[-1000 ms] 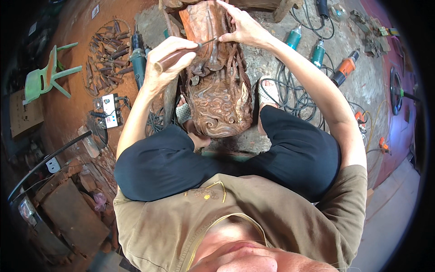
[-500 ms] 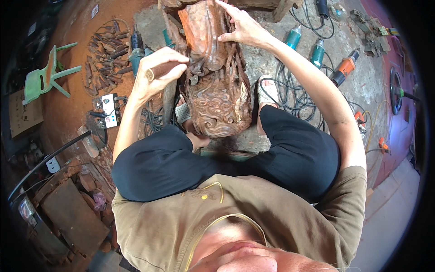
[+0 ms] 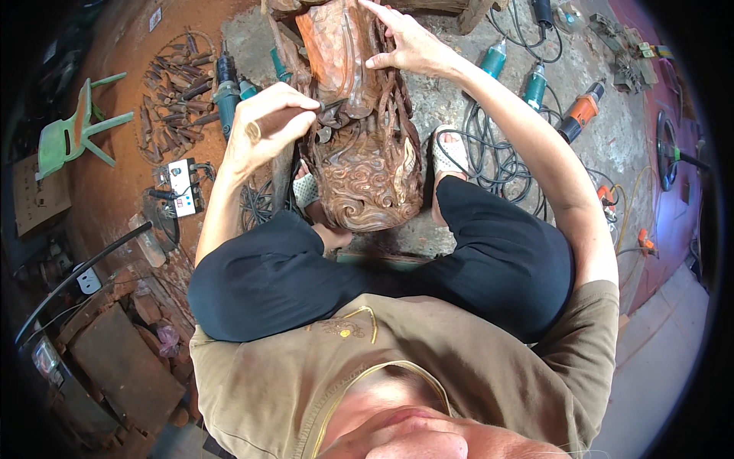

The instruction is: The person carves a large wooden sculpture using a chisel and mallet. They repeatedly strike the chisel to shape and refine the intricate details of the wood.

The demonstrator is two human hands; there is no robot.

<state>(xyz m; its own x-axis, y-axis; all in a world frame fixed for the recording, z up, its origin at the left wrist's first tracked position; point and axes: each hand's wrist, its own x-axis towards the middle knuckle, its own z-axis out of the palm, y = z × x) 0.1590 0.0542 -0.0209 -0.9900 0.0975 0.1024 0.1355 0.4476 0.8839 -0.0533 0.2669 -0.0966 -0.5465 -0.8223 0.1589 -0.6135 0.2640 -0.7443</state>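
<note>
Between my feet stands a carved brown wooden sculpture (image 3: 367, 180) with swirling relief near me and a smoother, orange-brown upper part. My left hand (image 3: 264, 122) is closed around the round wooden handle (image 3: 253, 131) of a carving chisel. The handle's butt points back toward me, and the chisel's thin metal end reaches the sculpture's left side; its exact tip is hard to make out. My right hand (image 3: 413, 46) has its fingers and thumb spread over the sculpture's upper right edge, touching the wood. Nothing shows in that hand.
Several wooden-handled tools (image 3: 174, 99) lie piled on the left. Beside them are a power strip (image 3: 183, 187) and a green plastic chair (image 3: 73, 138). Green power tools (image 3: 535, 88), an orange one (image 3: 582, 115) and coiled black cables (image 3: 493, 164) lie to the right.
My left hand and the chisel have tilted slightly, so less of the handle's side shows and more metal shows by the wood. My right hand stays about where it was.
</note>
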